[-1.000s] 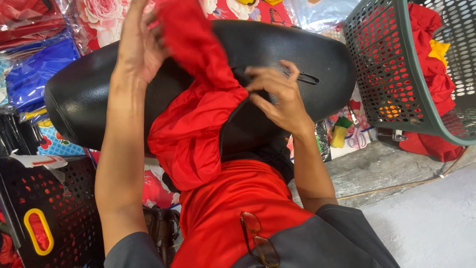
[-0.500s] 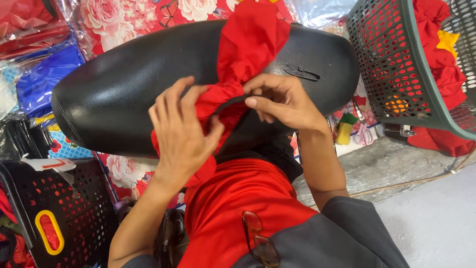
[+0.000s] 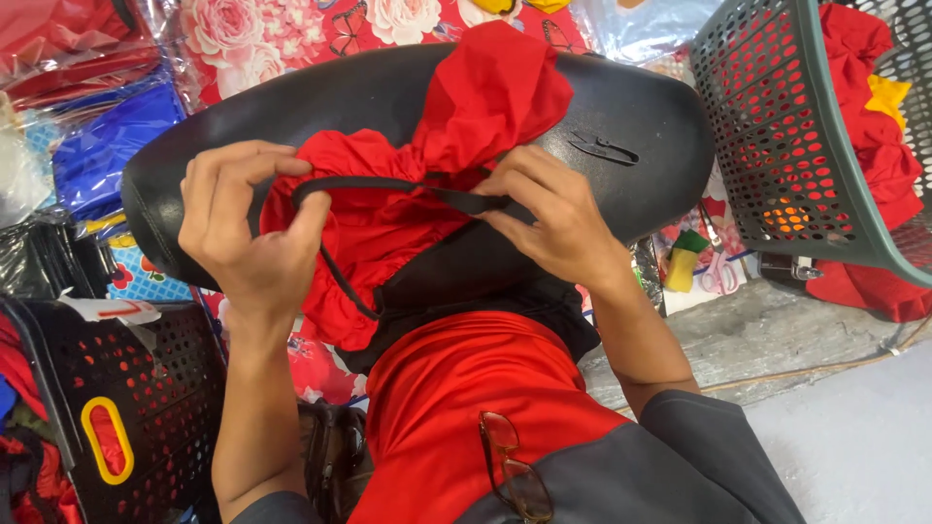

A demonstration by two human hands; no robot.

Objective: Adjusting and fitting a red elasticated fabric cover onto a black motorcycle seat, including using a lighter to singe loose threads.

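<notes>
While my left hand (image 3: 254,228) pinches one end of a black strap (image 3: 388,184) and my right hand (image 3: 549,218) pinches the other, both stay clamped and apart, stretching it across gathered red cloth (image 3: 427,165) lying on a black cushioned seat (image 3: 388,92), near small black snips (image 3: 604,147).

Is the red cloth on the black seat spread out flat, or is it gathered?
Gathered. The red cloth bunches in tight folds along a black strap, which the left hand and right hand hold stretched over the black seat.
</notes>
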